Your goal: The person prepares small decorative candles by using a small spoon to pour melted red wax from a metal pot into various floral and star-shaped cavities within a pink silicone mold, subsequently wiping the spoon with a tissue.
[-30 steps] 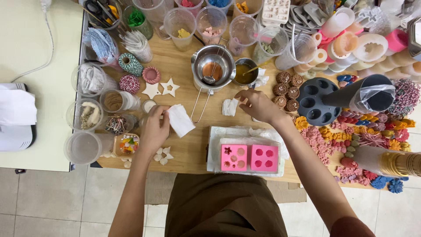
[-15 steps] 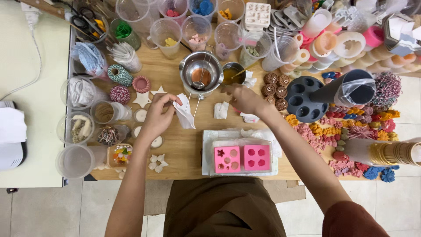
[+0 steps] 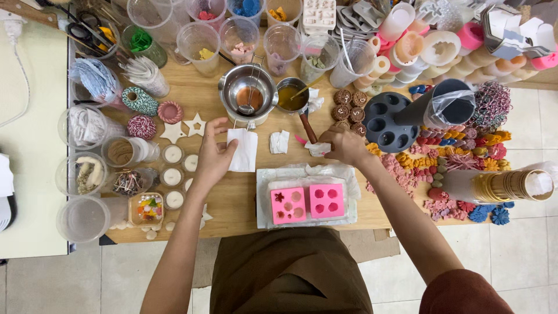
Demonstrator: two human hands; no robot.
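Note:
My left hand (image 3: 214,158) pinches a flat folded white tissue (image 3: 244,150) just in front of a steel pot (image 3: 247,93) with a small strainer in it. Fingers of my right hand (image 3: 344,145) are closed on a small crumpled tissue (image 3: 318,149), beside the dark handle (image 3: 307,128) of a small pan of amber liquid (image 3: 290,96). Another crumpled tissue (image 3: 279,141) lies between my hands. Two pink silicone moulds (image 3: 289,204) (image 3: 326,200) rest on a white sheet (image 3: 308,174) near me.
Clear plastic cups (image 3: 199,39) line the back and left of the wooden table (image 3: 232,200). Twine spools (image 3: 139,100), white stars (image 3: 195,124) and small round candles (image 3: 172,176) sit at left. A dark round mould with holes (image 3: 386,119) and colourful wax flowers (image 3: 459,157) fill the right.
My left hand has picked the white tissue off the table and brought it up under the steel pot. My right hand has closed on a small tissue by the pan handle.

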